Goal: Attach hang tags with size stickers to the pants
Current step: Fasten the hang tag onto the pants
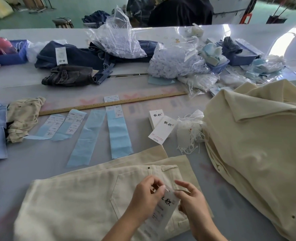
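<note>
I am pinching the top of the hang tag (pixel 162 208) between my left hand (pixel 146 193) and right hand (pixel 189 199), fingers closed on it. It is lying over the cream pants (pixel 84 193), its long axis running toward me. The belt loop (pixel 169 168) is sitting just beyond my fingertips, about equally near both hands.

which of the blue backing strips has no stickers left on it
The third blue strip from the left, lying slanted between its neighbours. It is bare blue end to end, while the other three strips each carry white stickers.
</note>
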Demonstrator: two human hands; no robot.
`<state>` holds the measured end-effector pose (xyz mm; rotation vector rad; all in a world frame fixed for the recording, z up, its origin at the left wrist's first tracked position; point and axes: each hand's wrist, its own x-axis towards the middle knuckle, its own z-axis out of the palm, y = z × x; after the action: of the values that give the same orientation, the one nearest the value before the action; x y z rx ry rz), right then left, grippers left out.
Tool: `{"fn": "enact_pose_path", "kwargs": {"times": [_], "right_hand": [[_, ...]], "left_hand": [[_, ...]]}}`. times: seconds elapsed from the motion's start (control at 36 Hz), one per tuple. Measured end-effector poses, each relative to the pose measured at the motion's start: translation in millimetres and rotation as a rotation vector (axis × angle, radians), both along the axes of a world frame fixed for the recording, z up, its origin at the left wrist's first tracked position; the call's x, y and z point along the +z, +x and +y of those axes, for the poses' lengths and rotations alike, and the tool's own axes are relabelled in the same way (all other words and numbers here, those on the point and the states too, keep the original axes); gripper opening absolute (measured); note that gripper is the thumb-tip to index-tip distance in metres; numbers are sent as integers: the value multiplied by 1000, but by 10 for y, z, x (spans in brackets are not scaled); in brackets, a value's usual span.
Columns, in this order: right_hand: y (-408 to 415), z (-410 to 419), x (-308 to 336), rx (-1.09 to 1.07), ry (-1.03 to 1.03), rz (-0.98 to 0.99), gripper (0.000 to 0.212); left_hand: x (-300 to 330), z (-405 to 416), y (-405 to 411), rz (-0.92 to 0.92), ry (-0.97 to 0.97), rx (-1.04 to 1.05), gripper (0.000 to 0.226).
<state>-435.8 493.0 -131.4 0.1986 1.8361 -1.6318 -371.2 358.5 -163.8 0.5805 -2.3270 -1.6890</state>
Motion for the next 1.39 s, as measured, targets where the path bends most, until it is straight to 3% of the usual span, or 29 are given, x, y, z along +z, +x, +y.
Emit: {"fn": "enact_pose_path", "kwargs": {"times": [0.08,0.17,0.22,0.36,0.5,0.58,0.72,0.89,1.03,1.22,1.39], "right_hand": [[-17,27,-58,41,84,75,25],[-53,42,-119,124,224,382,28],[-80,33,-143,180,188,514,29],[-197,-117,-211,157,29,281,8],[-404,-129,-354,91,85,171,11],[-549,-146,-449,107,241,237,15],[-710,-238,-555,308,527,371,20],[-777,-317,-687,405,688,405,32],[-822,-440,-678,352,617,358,30],[-674,-490,-492,37,110,32,21],[-567,-521,-247,-47,-134,-164,16]], "left_hand": [[-44,-23,-28,11,82,92,14],[-82,-35,-80,-27,75,24,16],[-102,-19,-158,-41,34,-34,19],[-170,-23,-407,-68,82,-8,20],[-299,-90,-615,-179,77,15,15],[-395,-179,-773,-264,-158,36,5],[-462,-212,-963,-378,-576,-131,29],[-500,-286,-1031,-363,-597,-138,22],[-430,-277,-963,-217,-502,-47,15],[-409,-278,-769,-85,-301,-51,12],[-395,-301,-668,-67,-375,-178,19]]}}
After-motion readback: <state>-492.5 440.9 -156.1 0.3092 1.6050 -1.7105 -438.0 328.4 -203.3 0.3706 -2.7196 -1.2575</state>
